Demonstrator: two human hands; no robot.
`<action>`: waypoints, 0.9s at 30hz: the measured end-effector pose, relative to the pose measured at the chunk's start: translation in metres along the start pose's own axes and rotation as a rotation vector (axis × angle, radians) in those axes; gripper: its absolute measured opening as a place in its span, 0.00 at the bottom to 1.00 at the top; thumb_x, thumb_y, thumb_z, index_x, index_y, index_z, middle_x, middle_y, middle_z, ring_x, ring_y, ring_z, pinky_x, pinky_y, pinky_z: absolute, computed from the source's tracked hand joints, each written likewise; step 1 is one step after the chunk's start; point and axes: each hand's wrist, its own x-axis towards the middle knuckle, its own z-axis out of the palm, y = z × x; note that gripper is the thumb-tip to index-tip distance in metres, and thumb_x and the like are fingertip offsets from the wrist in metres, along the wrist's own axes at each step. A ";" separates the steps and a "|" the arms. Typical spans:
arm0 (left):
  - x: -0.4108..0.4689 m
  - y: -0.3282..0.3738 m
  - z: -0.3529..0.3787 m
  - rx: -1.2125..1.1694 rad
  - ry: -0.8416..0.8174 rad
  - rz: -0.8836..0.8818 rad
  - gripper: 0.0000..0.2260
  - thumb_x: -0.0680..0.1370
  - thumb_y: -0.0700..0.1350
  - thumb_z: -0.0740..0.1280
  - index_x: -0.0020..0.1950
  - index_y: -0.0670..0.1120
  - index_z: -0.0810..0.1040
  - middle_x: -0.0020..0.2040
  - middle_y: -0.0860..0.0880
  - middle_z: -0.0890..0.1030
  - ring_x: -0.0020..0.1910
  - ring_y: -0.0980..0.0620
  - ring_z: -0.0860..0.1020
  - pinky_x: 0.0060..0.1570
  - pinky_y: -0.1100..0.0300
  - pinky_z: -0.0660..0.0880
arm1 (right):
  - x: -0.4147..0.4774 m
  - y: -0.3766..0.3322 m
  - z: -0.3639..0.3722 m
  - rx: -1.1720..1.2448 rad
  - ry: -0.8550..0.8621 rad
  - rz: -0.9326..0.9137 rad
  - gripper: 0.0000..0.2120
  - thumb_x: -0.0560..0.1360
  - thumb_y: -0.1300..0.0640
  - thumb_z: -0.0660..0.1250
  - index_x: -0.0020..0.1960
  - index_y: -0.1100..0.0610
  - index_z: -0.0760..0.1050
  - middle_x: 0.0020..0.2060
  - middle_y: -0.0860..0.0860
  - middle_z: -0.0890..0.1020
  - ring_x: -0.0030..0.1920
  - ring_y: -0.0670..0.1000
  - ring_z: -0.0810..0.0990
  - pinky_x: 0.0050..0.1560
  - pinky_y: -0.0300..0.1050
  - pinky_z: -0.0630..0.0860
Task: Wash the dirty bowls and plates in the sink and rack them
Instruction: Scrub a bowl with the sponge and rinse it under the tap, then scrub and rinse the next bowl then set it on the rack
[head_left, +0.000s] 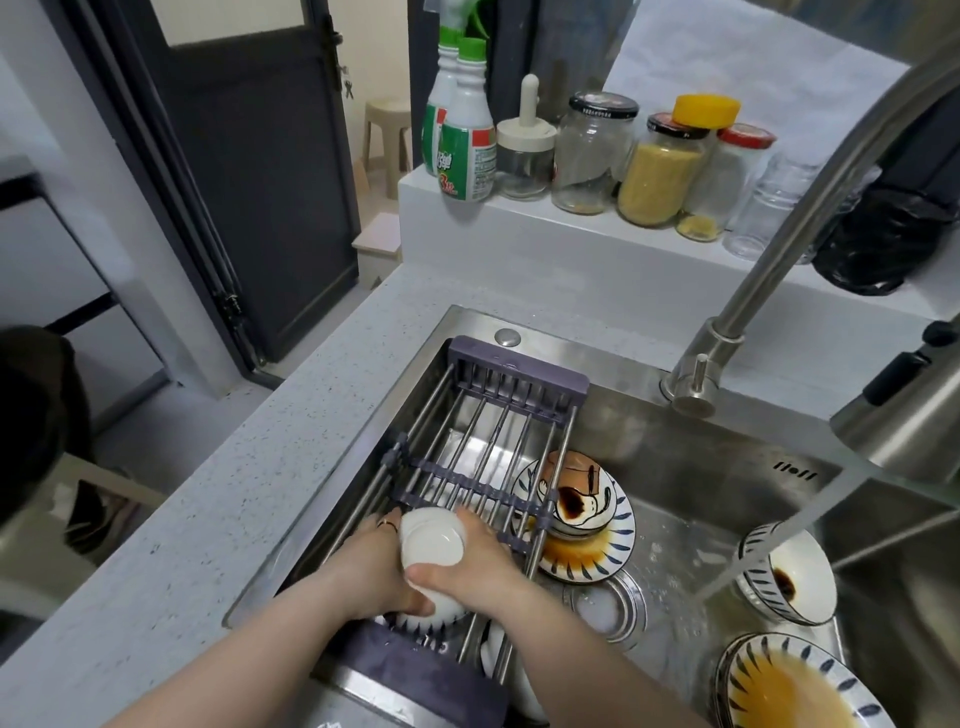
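Left hand (366, 566) and right hand (470, 566) clasp a white bowl (431, 543), fingers hiding its sides.

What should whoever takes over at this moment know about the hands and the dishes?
Left hand and right hand both grip an upturned white bowl over the rack.
Done: that bowl looks washed.
Left: a sauce-stained bowl on a striped plate, a stained bowl under the running tap, and a saucy plate.
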 end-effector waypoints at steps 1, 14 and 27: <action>-0.001 0.000 0.001 0.003 0.035 0.041 0.46 0.64 0.53 0.76 0.74 0.44 0.54 0.74 0.47 0.58 0.72 0.53 0.60 0.68 0.65 0.58 | 0.000 -0.001 0.000 0.024 -0.007 0.000 0.42 0.72 0.47 0.69 0.76 0.52 0.48 0.73 0.50 0.59 0.70 0.53 0.62 0.68 0.44 0.62; -0.002 0.007 0.001 0.461 0.125 0.201 0.44 0.68 0.59 0.71 0.75 0.47 0.52 0.76 0.52 0.54 0.75 0.54 0.52 0.73 0.61 0.51 | -0.019 -0.011 -0.015 0.110 -0.021 -0.014 0.16 0.81 0.60 0.53 0.66 0.61 0.70 0.54 0.54 0.77 0.53 0.52 0.75 0.53 0.42 0.70; -0.009 0.089 0.044 0.017 0.337 0.338 0.28 0.75 0.44 0.66 0.74 0.46 0.60 0.74 0.48 0.61 0.73 0.50 0.60 0.69 0.61 0.56 | -0.123 0.125 -0.101 0.434 0.209 0.106 0.09 0.79 0.63 0.58 0.49 0.55 0.75 0.40 0.48 0.80 0.38 0.44 0.77 0.40 0.32 0.76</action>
